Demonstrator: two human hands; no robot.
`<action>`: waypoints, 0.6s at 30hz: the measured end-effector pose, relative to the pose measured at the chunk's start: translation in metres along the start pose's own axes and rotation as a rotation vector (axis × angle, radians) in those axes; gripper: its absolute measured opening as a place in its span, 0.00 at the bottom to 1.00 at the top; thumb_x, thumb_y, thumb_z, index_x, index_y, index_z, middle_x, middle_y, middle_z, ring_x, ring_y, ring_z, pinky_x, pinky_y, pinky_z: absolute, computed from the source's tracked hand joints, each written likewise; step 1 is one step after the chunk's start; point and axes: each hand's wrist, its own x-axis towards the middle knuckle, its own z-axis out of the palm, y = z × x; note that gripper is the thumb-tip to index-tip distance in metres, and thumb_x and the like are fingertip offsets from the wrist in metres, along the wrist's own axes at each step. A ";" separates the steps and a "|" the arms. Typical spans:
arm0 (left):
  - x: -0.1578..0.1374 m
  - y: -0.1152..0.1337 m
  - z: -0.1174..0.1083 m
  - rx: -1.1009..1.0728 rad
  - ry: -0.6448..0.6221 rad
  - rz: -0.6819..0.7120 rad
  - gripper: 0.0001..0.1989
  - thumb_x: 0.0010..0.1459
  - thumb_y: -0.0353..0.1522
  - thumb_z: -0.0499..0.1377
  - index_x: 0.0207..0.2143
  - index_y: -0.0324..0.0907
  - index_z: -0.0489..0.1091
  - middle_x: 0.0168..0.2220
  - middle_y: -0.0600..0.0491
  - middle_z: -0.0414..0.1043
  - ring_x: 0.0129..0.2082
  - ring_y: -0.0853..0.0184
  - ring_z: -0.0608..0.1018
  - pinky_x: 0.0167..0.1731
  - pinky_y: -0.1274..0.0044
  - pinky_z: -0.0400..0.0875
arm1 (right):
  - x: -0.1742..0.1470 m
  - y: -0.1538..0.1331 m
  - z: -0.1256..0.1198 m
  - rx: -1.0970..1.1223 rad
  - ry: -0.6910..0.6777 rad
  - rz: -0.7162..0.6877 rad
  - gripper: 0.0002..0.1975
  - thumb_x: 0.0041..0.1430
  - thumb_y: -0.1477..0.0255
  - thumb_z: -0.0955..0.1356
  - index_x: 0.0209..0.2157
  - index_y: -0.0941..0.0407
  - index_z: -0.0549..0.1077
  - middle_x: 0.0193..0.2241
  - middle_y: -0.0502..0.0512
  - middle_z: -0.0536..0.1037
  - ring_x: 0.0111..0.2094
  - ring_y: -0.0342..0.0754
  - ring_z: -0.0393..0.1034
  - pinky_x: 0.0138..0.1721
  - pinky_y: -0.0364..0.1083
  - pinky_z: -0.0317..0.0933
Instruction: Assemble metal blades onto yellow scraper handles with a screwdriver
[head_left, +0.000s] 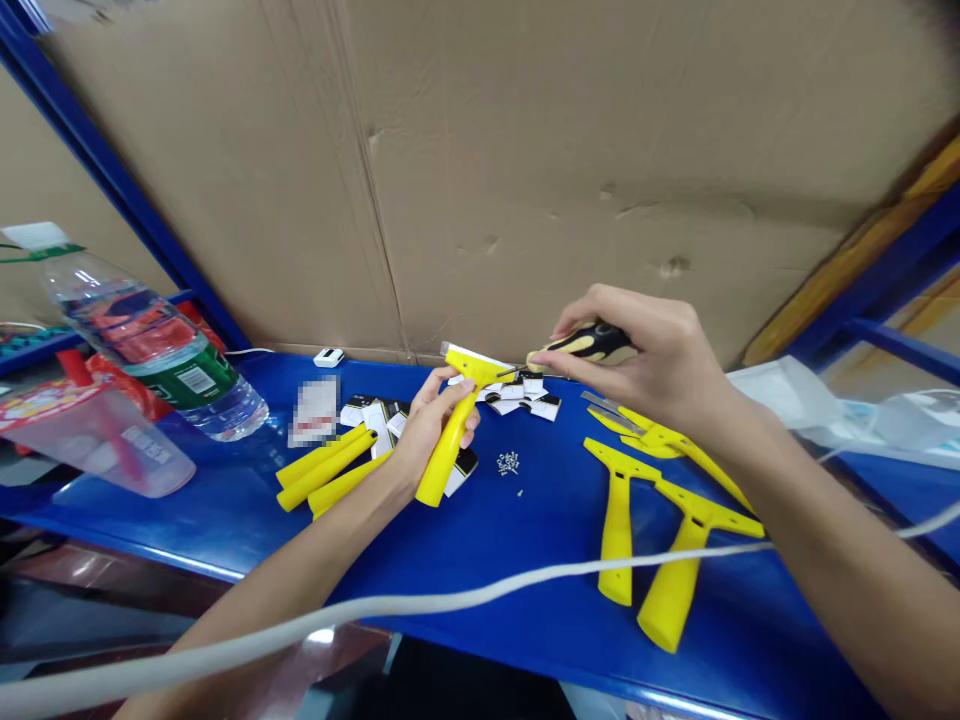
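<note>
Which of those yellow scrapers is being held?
The yellow scraper in the left hand, with the screwdriver tip at its head; the others lie on the blue table.

Taking the screws (pixel 508 463) on the table (pixel 480 540) as the clock's centre, cards (pixel 541 405) lie at 12, with a cardboard wall (pixel 525 150) behind them. At 11, above the tabletop, the left hand (pixel 429 428) holds a scraper (pixel 451 445); at 2, the right hand (pixel 649 335) holds a screwdriver (pixel 592 342), its tip at the scraper's head. Handles (pixel 326 470) lie at 9, a cup (pixel 94 435) farther out, and a bottle (pixel 195 375) stands between 9 and 10. Two more scrapers (pixel 617 525) lie at 4; a cable (pixel 420 603) crosses in front at 6.
</note>
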 end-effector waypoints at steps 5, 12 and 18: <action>-0.002 0.003 0.004 0.001 0.019 -0.026 0.26 0.53 0.37 0.75 0.45 0.47 0.62 0.33 0.59 0.76 0.18 0.75 0.72 0.13 0.84 0.62 | -0.001 0.001 0.003 0.166 -0.050 0.036 0.16 0.66 0.58 0.75 0.49 0.50 0.75 0.49 0.58 0.84 0.47 0.58 0.82 0.45 0.55 0.77; -0.001 -0.001 0.001 -0.002 -0.032 -0.014 0.23 0.56 0.36 0.74 0.46 0.46 0.64 0.35 0.57 0.76 0.19 0.76 0.72 0.13 0.84 0.63 | 0.000 0.008 -0.003 0.123 0.001 0.060 0.17 0.62 0.59 0.78 0.48 0.50 0.76 0.48 0.58 0.84 0.46 0.57 0.80 0.44 0.55 0.76; -0.003 0.004 0.006 -0.008 -0.019 -0.014 0.23 0.56 0.36 0.74 0.45 0.47 0.63 0.34 0.59 0.76 0.18 0.76 0.71 0.12 0.85 0.62 | 0.004 0.003 -0.013 0.037 -0.009 0.007 0.12 0.62 0.59 0.78 0.40 0.49 0.77 0.38 0.52 0.84 0.37 0.53 0.79 0.41 0.54 0.74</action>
